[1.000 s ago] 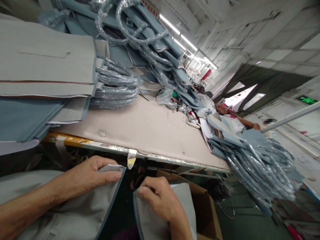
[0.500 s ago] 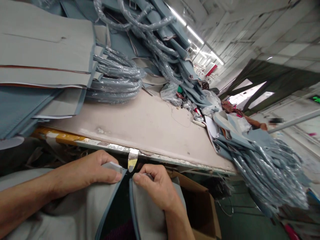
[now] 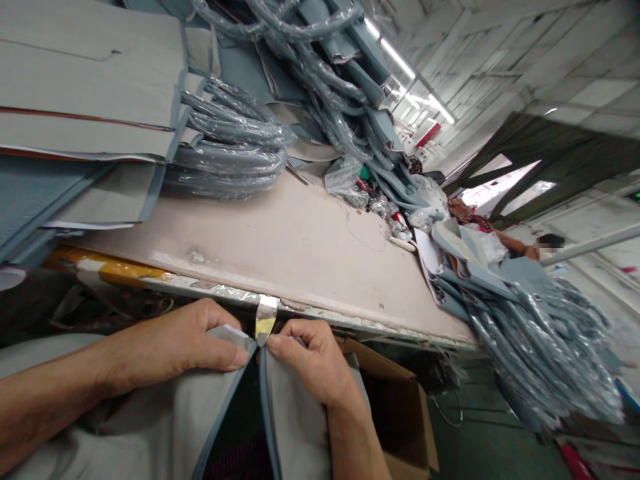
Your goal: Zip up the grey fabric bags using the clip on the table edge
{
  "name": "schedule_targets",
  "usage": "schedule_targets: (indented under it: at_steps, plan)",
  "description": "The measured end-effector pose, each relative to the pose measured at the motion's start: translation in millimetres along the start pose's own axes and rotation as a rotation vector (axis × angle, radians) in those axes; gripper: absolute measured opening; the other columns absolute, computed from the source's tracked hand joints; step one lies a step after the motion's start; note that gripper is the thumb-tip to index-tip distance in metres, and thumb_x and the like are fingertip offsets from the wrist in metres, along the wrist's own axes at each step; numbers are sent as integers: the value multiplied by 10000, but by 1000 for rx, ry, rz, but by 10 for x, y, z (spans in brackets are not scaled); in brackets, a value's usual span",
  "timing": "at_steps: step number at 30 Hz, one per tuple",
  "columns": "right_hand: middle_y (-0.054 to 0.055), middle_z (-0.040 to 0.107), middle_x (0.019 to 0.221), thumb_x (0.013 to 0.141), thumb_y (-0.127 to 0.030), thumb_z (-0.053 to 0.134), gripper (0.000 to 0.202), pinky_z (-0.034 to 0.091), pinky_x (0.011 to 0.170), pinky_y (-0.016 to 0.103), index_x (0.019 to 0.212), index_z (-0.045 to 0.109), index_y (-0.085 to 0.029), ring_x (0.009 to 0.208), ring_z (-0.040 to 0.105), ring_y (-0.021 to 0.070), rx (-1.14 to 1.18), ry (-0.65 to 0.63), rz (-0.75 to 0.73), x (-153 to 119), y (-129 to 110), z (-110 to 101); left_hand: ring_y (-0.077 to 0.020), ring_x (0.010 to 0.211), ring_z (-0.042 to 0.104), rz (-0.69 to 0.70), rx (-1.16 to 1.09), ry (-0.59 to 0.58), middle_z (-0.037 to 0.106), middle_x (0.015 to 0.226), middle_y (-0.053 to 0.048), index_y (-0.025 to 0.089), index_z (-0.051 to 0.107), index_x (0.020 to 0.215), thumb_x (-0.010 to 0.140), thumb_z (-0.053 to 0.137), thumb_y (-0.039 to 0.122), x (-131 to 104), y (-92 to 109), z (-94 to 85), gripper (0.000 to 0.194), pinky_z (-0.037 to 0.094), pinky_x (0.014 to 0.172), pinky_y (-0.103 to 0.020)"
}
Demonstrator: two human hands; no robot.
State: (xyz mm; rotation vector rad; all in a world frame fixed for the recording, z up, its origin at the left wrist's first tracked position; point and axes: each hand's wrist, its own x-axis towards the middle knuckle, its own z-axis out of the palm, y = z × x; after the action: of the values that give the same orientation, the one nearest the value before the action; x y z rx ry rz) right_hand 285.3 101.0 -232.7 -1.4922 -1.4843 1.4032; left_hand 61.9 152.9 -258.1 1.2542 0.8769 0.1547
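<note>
My left hand [image 3: 185, 347] pinches one blue-trimmed edge of a light grey bag piece [image 3: 150, 427] between thumb and fingers; a small white-grey flap sticks up from that grip. My right hand [image 3: 315, 363] pinches the opposite blue-trimmed edge, thumb on top. Both edges meet in a narrow V at a small metal tip below a strip of silver and yellow tape [image 3: 267, 315], stuck to the table's front edge. Whether the edges are inside the tip cannot be seen. Below the V, the two edges spread apart over my dark clothing.
On the pale table [image 3: 280, 233] lie stacked grey-blue bag pieces [image 3: 85, 73] with plastic-wrapped handles [image 3: 235, 147]. More wrapped handles [image 3: 540, 347] hang over the right side. A cardboard box [image 3: 400, 407] stands below the table. Another person's arm [image 3: 515, 247] shows in the background.
Both hands have come closer together at the tape, bringing the two blue edges to the metal tip. Each still pinches its edge. The view has shifted slightly.
</note>
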Motion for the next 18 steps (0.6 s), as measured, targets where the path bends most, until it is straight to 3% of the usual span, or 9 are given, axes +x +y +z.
schedule_targets:
  at_steps: [18]
  plan:
    - [-26,498,610,797,-497,710,361,327,626,281,652,636,-175,633,414,125,36,15,12,48,29,-30,-120,600,307,18,12,-13,414,632,29,171,581,669,684,727,662,86,-78,-15,512,221,535,-218]
